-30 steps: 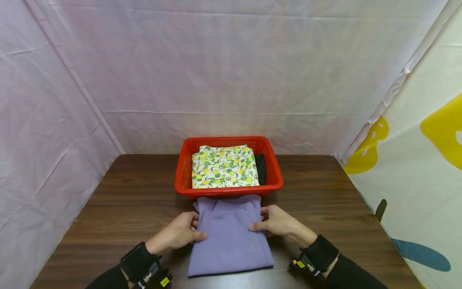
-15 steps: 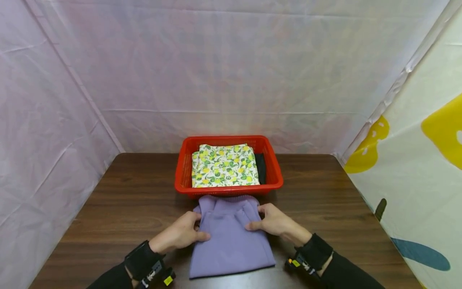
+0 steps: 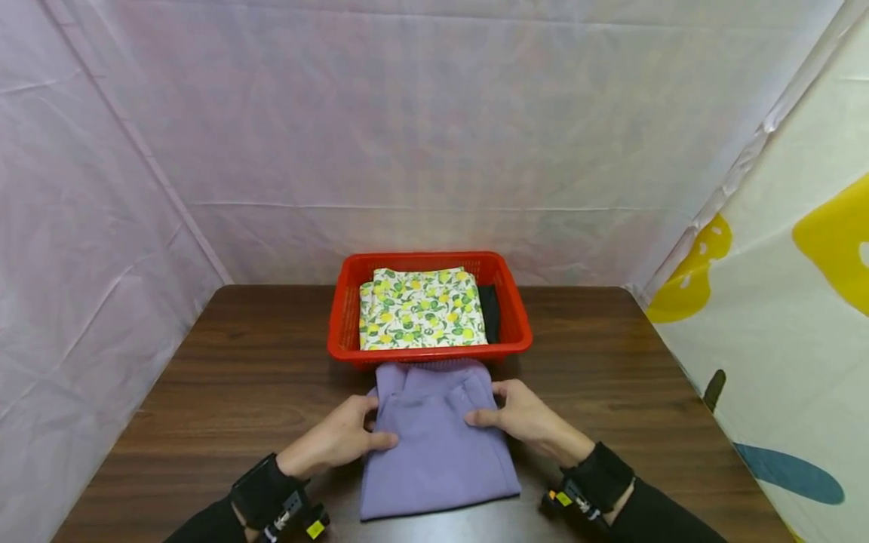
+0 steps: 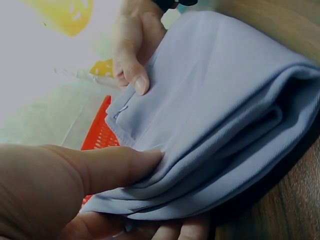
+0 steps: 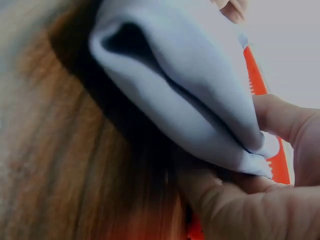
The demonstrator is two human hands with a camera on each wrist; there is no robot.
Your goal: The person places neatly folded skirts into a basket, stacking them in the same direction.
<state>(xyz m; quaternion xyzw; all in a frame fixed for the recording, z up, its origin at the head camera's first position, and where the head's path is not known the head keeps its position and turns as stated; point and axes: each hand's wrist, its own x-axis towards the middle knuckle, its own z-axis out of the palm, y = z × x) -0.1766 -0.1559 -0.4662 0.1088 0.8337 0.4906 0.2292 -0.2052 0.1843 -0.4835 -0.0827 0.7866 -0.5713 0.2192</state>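
A folded purple garment point(image 3: 437, 460) with a ribbed far edge lies in front of the red basket. My left hand point(image 3: 339, 436) pinches its left side, thumb on top and fingers underneath, as the left wrist view shows. On the opposite side my right hand point(image 3: 526, 417) grips the cloth point(image 5: 190, 85) the same way, with the fingers under the fold. Layered folds of the garment point(image 4: 210, 100) show from the side in the left wrist view. The garment's far edge meets the basket's near rim.
The red plastic basket point(image 3: 434, 353) holds a folded lemon-print cloth point(image 3: 424, 309) and a dark folded item point(image 3: 489, 315) at its right. All of this is on a brown wooden table point(image 3: 258, 362). Pale fabric walls point(image 3: 434, 136) enclose the back and sides.
Both hands keep hold of the garment, which has shifted slightly right and toward the basket. Its top layer has bunched a little near the far edge.
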